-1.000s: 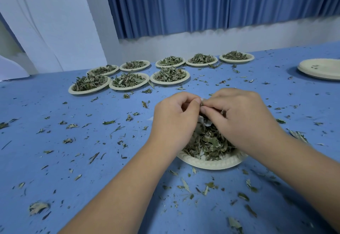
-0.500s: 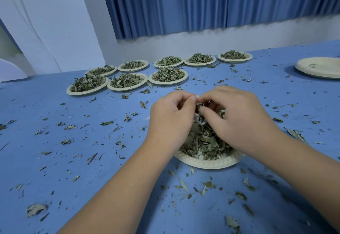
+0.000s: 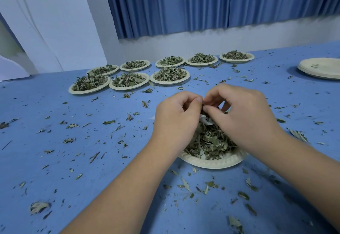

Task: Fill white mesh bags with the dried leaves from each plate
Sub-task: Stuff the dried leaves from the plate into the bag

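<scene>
You are working at the near plate (image 3: 211, 164), and the step in hand looks like opening or loading a white mesh bag (image 3: 207, 121) right above its heap of dried leaves (image 3: 209, 141). Your left grip (image 3: 176, 119) and right grip (image 3: 244, 118) are meeting over the heap. Both are narrow, each pinching the bag's edge between thumb and forefinger. Only a small white scrap is showing beneath your thumbs, so I cannot tell how much is inside.

The next move is probably asking one grip to hold the mouth open while the other lets go and gathers leaves. The mouth should be hanging over the plate so that crumbs fall back in. The leaves look brittle, so a light pinch is likely serving you better than a squeeze.

Eight full plates (image 3: 169, 76) are waiting in two rows on the far side of the desk (image 3: 55, 160), well apart from your hands. A stack of empty plates (image 3: 320, 68) is sitting far right. Loose leaf scraps (image 3: 108, 122) are lying all over the desk, and a blue curtain (image 3: 184, 3) is hanging behind. Nothing is standing between you and the heap, though your own hands are hiding the bag's mouth.
</scene>
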`<state>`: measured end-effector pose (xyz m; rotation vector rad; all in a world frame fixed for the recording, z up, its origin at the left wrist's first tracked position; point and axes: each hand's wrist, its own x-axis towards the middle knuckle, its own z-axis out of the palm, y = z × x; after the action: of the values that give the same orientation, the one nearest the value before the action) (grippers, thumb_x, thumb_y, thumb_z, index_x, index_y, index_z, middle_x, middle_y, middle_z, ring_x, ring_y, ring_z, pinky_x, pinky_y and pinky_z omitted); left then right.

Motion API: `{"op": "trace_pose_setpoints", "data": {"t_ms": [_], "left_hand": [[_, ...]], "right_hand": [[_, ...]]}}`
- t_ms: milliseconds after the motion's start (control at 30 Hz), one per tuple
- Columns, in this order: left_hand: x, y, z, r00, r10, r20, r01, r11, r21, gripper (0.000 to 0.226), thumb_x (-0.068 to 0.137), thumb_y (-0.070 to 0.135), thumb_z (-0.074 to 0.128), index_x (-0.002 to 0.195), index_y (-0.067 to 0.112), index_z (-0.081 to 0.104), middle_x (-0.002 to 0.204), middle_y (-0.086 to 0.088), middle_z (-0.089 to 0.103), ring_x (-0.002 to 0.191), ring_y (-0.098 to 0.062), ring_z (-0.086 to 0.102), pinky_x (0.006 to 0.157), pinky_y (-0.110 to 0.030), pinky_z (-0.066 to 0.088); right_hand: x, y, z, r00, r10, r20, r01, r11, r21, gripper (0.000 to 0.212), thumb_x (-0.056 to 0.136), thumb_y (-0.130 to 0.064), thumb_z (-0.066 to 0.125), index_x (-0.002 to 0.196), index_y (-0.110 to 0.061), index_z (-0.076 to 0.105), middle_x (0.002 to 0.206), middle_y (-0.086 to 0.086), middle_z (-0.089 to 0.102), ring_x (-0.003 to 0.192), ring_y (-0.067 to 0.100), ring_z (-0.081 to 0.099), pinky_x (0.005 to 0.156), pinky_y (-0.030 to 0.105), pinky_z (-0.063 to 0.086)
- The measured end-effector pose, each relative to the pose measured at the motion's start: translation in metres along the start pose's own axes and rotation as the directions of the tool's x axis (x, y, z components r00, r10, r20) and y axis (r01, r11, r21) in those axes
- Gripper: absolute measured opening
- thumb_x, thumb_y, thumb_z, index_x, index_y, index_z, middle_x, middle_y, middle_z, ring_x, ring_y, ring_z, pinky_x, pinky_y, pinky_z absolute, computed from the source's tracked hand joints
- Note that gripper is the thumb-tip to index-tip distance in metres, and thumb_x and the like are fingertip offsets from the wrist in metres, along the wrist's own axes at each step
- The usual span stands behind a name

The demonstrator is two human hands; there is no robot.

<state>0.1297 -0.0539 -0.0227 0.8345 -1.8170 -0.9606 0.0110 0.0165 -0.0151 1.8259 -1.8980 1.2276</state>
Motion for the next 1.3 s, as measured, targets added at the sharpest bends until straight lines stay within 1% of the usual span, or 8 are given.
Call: {"op": "trace_pose_setpoints", "data": {"t_ms": [100,267,467,567,700,967,1133,1300], "left_hand": [[0.001,-0.001,-0.002,1.0,-0.01,-0.004,0.01,1.0,-0.007,0.018,0.092,0.022,0.061,0.08,0.024,0.074,0.059,0.013,0.062,0.06,-0.009,0.059,0.061,-0.029,0.05],[0.004,-0.004,-0.007,0.998,-0.052,-0.032,0.049,0.996,-0.08,0.02,0.093,0.021,0.061,0.077,0.026,0.071,0.052,0.017,0.057,0.044,0.002,0.048,0.048,-0.013,0.038],[0.006,-0.006,-0.014,0.99,-0.126,-0.059,0.113,0.975,-0.191,0.019,0.093,0.023,0.061,0.078,0.024,0.072,0.047,0.017,0.052,0.038,0.001,0.043,0.044,-0.014,0.035],[0.007,-0.007,-0.015,0.988,-0.138,-0.069,0.122,0.972,-0.199,0.017,0.093,0.025,0.062,0.079,0.024,0.072,0.048,0.017,0.051,0.04,0.0,0.042,0.046,-0.018,0.034],[0.006,-0.006,-0.014,0.988,-0.142,-0.069,0.125,0.97,-0.206,0.018,0.093,0.023,0.062,0.077,0.023,0.07,0.047,0.017,0.051,0.039,0.0,0.042,0.044,-0.013,0.033],[0.005,-0.005,-0.01,0.993,-0.087,-0.082,0.075,0.987,-0.14,0.018,0.092,0.023,0.063,0.075,0.024,0.071,0.057,0.014,0.06,0.052,0.001,0.051,0.052,-0.015,0.045],[0.004,-0.004,-0.01,0.995,-0.053,-0.081,0.043,0.993,-0.113,0.021,0.092,0.022,0.063,0.073,0.026,0.069,0.057,0.015,0.059,0.052,0.006,0.053,0.051,-0.007,0.04],[0.004,-0.006,-0.01,0.996,-0.051,-0.079,0.043,0.994,-0.103,0.02,0.093,0.023,0.062,0.074,0.027,0.069,0.056,0.018,0.06,0.051,0.004,0.051,0.05,-0.008,0.04]], "right_hand": [[0.0,0.0,-0.002,1.0,-0.031,0.004,0.031,0.999,-0.016,0.01,0.082,-0.014,0.071,0.086,-0.023,0.071,0.07,-0.023,0.055,0.079,0.002,0.049,0.072,0.003,0.034],[0.001,0.001,-0.012,0.998,-0.062,0.028,0.061,0.997,0.048,0.013,0.085,-0.024,0.068,0.097,-0.025,0.072,0.084,-0.026,0.057,0.088,0.001,0.049,0.076,0.006,0.033],[0.002,0.009,-0.025,0.974,0.051,0.219,-0.073,0.993,0.093,0.054,0.069,-0.065,0.064,0.117,-0.046,0.049,0.113,-0.026,0.045,0.101,-0.011,0.048,0.079,0.014,0.038],[0.002,0.011,-0.019,0.954,0.107,0.279,-0.137,0.986,0.093,0.058,0.067,-0.049,0.076,0.116,-0.046,0.045,0.115,-0.022,0.046,0.086,-0.007,0.056,0.071,0.014,0.045],[0.001,0.012,-0.013,0.979,0.105,0.174,-0.141,0.967,0.211,0.042,0.075,-0.018,0.079,0.096,-0.045,0.055,0.101,-0.016,0.059,0.071,0.001,0.061,0.069,0.012,0.048],[-0.001,0.009,-0.008,0.99,0.108,0.093,-0.129,0.96,0.25,0.027,0.076,-0.01,0.078,0.079,-0.034,0.067,0.076,-0.013,0.067,0.073,0.0,0.061,0.069,0.009,0.047],[0.0,0.007,-0.014,0.996,0.088,0.033,-0.094,0.961,0.26,0.028,0.078,-0.01,0.074,0.077,-0.037,0.065,0.072,-0.016,0.067,0.072,0.003,0.062,0.067,0.013,0.049],[0.001,0.006,-0.019,0.994,0.101,-0.031,-0.077,0.897,0.435,0.024,0.079,-0.009,0.074,0.083,-0.031,0.068,0.079,-0.012,0.069,0.073,0.009,0.064,0.072,0.019,0.052]]}}
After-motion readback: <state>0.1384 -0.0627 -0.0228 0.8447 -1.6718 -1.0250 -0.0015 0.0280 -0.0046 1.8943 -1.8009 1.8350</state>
